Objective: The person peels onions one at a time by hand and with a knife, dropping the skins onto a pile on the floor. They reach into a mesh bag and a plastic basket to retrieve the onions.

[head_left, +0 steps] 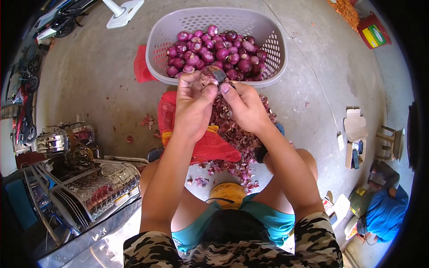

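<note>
Both my hands meet just in front of a grey plastic basket [156, 49] that holds many peeled purple onions [222, 54]. My left hand [195, 105] has its fingers round an onion [207, 77] with loose brownish skin. A small dark blade [219, 76] touches the onion's right side, and my right hand [243, 102] pinches it between thumb and fingers. Below the hands a heap of onion skins [241, 152] covers the floor, beside a red mesh bag [214, 149] with yellow string.
A yellow bucket [227, 194] stands between the legs. At the left is a metal-sided vehicle [98, 187]. On the right are an open cardboard box [356, 154], a wooden stool [389, 143], a red bucket [374, 32] and a person in blue [386, 210]. A cable crosses the floor.
</note>
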A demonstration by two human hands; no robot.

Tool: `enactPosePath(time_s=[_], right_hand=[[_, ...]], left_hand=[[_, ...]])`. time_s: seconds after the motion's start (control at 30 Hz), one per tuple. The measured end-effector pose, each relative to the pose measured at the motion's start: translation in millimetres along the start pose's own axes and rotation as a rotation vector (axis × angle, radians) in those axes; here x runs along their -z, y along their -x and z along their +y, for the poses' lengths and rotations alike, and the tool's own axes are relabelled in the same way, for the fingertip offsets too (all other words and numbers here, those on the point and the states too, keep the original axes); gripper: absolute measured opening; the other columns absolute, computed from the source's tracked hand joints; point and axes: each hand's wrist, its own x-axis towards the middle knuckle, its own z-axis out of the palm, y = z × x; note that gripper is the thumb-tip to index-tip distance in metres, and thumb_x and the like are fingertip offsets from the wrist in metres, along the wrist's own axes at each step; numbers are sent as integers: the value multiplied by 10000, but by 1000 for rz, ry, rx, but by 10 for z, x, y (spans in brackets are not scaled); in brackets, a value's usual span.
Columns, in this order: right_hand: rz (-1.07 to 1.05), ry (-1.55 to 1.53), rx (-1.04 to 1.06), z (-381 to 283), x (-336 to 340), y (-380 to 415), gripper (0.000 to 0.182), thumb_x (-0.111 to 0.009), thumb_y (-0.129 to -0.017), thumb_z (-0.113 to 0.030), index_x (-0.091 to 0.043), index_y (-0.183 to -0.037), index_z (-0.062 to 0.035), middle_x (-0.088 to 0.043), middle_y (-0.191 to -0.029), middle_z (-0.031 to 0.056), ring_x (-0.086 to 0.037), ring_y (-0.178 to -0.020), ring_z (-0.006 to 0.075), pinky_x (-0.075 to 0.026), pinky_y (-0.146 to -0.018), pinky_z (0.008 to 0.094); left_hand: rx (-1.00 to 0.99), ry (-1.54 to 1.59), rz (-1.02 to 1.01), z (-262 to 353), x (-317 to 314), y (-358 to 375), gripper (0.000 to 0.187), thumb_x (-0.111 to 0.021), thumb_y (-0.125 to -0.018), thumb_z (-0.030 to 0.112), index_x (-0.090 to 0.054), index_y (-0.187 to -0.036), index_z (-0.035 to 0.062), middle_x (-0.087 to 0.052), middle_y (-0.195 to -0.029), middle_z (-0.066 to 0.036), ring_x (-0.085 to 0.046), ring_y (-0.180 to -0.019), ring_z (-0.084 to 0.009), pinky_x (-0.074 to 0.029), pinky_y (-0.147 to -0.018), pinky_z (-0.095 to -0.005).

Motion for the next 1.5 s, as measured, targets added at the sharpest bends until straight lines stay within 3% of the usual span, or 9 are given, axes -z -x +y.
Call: enactPosePath(time_s=[0.17,0.27,0.43,0.53,0.77,0.87,1.07,1.37,1.5], right_hand=[[-185,-458,-182,-30,10,66,389,-429,-957,-326,-529,-789,11,-454,-600,7,-416,-581,96,-379,-546,300],[-77,-245,-125,34,65,77,389,-423,-957,-344,-529,-801,-3,-442,-590,8,-423,-583,96,-377,-549,294],[-14,177,-274,-38,353,22,425,-445,-934,-371,-614,-867,13,-596,-713,188,-585,-674,303,-442,-651,398],[-87,350,-118,24,449,-4,407,-478,-913,-380,-619,-895,1,-609,-730,199,-606,-714,337,-452,-666,407],[8,224,-38,35,468,-37,427,-640,-820,-413,-615,-901,5,-561,-610,92,-534,-588,168,-436,-572,344],[-11,132,-91,4,429,-32,442,-648,-813,-425,-617,-901,7,-555,-605,82,-523,-576,160,-438,-564,349],[-2,212,-24,9,306,-42,479,-658,-786,-470,-629,-846,5,-585,-625,106,-545,-557,200,-447,-567,353],[54,390,-92,-38,175,-69,543,-580,-814,-514,-611,-774,26,-586,-627,223,-614,-651,368,-470,-613,421],[96,313,-134,-21,156,-85,553,-568,-821,-514,-605,-772,36,-584,-634,237,-609,-662,387,-470,-627,432]], left_hand=[[-104,-84,104,26,-38,-53,397,-654,-795,-40,-443,-1095,112,-571,-1023,-71,-571,-956,-160,-485,-862,-337],[-73,-123,118,110,-30,-95,375,-642,-826,19,-452,-1141,89,-567,-1045,-64,-571,-970,-164,-493,-861,-349],[59,-166,72,239,-60,-106,401,-606,-861,59,-452,-1230,76,-556,-1117,-62,-567,-1000,-167,-481,-877,-336],[17,-281,88,263,-83,-65,424,-598,-872,84,-432,-1261,56,-569,-1119,-93,-567,-1013,-175,-466,-894,-323],[-72,-550,21,270,-28,-110,602,-773,-679,-9,-448,-1184,24,-559,-1115,-111,-587,-978,-184,-514,-837,-324],[-132,-656,4,252,-98,-72,614,-797,-616,-47,-460,-1123,25,-565,-1086,-107,-595,-959,-179,-533,-808,-304],[-272,-806,-81,154,-31,-52,614,-812,-592,-38,-468,-1097,30,-562,-1076,-104,-600,-949,-184,-548,-780,-306],[-408,-909,-95,118,-40,-48,554,-791,-608,-53,-531,-1093,16,-525,-1134,-96,-588,-1005,-197,-548,-823,-310],[-329,-799,-139,151,-57,-60,531,-730,-649,-112,-536,-1126,17,-516,-1155,-96,-571,-1057,-210,-539,-855,-315]])
